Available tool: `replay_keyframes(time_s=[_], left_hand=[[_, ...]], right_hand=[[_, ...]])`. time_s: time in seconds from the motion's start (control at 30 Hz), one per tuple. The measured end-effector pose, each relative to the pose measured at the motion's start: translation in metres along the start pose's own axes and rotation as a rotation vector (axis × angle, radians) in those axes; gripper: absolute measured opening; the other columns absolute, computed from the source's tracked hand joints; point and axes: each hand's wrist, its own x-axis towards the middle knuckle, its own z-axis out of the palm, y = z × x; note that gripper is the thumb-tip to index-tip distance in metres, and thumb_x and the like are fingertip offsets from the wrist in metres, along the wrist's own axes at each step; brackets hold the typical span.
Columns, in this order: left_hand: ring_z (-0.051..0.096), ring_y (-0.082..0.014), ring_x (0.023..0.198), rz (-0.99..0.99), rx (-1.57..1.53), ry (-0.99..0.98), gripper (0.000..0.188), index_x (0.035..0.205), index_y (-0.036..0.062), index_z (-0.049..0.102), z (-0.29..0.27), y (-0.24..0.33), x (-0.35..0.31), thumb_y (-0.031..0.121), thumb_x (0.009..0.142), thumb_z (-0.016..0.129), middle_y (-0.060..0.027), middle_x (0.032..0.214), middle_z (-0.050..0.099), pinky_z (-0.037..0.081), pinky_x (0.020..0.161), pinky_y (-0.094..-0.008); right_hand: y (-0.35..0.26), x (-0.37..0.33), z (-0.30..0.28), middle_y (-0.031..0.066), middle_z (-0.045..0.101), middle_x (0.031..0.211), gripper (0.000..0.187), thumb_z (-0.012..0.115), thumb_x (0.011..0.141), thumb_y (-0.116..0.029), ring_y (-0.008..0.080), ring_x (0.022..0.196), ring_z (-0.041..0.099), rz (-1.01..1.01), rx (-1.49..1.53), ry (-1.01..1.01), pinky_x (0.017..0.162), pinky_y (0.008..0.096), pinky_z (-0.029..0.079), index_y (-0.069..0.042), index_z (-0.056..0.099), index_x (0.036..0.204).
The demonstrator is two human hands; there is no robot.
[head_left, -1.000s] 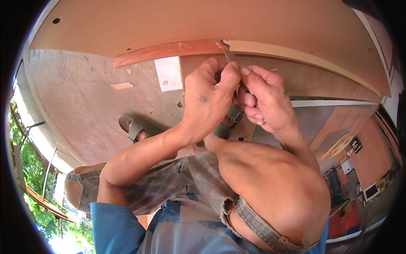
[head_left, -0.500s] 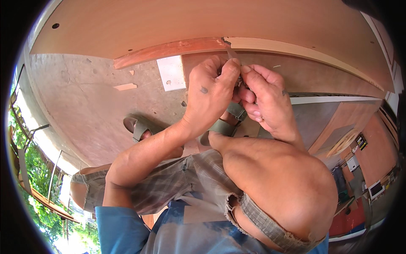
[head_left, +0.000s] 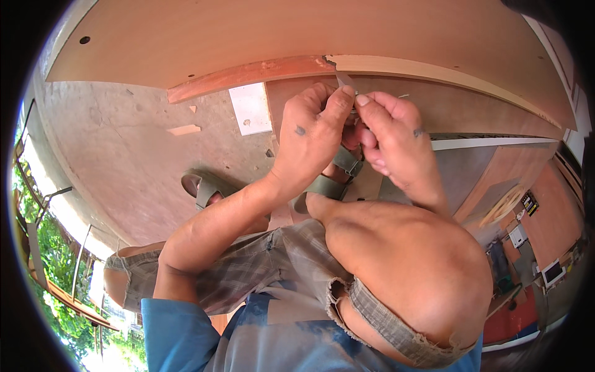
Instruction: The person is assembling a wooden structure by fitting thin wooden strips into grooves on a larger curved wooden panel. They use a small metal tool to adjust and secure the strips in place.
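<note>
Brown panel: largest piece; spans the far side of the view, beyond both hands.
Floor: below and left of the panel, a few wood offcuts on it.
Edge strips: run along the panel's near edge; reddish strip on the left, pale strip on the right, meeting roughly ahead of the hands.
Left hand: reaches in from the lower left, back of hand up. Thumb and forefinger pressed together, looks like a pinch on the base of the grey sliver; other fingers curl underneath, mostly hidden.
Right hand: to the right of the left hand, thumb tip just beside the left thumb tip. Fingers curled in under the thumb; can't tell what they grip, contact is hidden.
White sheet: on the floor, left of the left hand, apart from it.
Grey sliver: thin, pointed; sticks out past the fingertips on the far side, toward the panel edge. Visible long axis runs away from the person, leaning a bit left.
Nearer hand: left, its thumb right at the sliver's base; right thumb close behind.
Dark notch: ragged gap where the strips meet; sliver tip aims roughly at it, near. Contact: none that I can make out.
</note>
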Motion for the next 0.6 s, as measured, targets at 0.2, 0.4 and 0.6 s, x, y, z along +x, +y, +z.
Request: replay_keyframes(time_s=[0.2,0.4,0.6], left_hand=[[0.065,-0.015,0.062,-0.007,0.028,-0.014,0.038,0.09,-0.0085,0.065,0.001,0.007,-0.001,0.026,0.104,0.06,-0.0113,0.075,0.068,0.052,0.056,-0.0313],[0.063,-0.0144,0.06,0.058,0.004,0.016,0.039,0.09,-0.0091,0.066,-0.004,0.0,0.003,0.027,0.105,0.061,-0.0109,0.074,0.068,0.052,0.056,-0.0304],[0.064,-0.0137,0.062,0.045,-0.056,0.002,0.04,0.092,-0.0085,0.067,0.0,-0.001,0.004,0.028,0.106,0.061,-0.0105,0.076,0.069,0.052,0.057,-0.0297]], right_hand=[[0.007,0.004,-0.005,0.0024,0.056,0.07,0.033,0.054,0.109,-0.028,0.0054,0.05,0.039,0.016,0.107,-0.081,0.04,0.026,0.029,-0.002,0.058,0.09],[0.007,0.003,0.011,0.0025,0.054,0.069,0.032,0.053,0.109,-0.027,0.0053,0.048,0.037,0.015,0.175,-0.017,0.039,0.0263,0.028,-0.002,0.056,0.089],[0.005,0.007,0.003,-0.0002,0.052,0.066,0.03,0.057,0.109,-0.028,0.0047,0.043,0.036,-0.029,0.072,-0.035,0.035,0.0249,0.026,-0.006,0.056,0.088]])
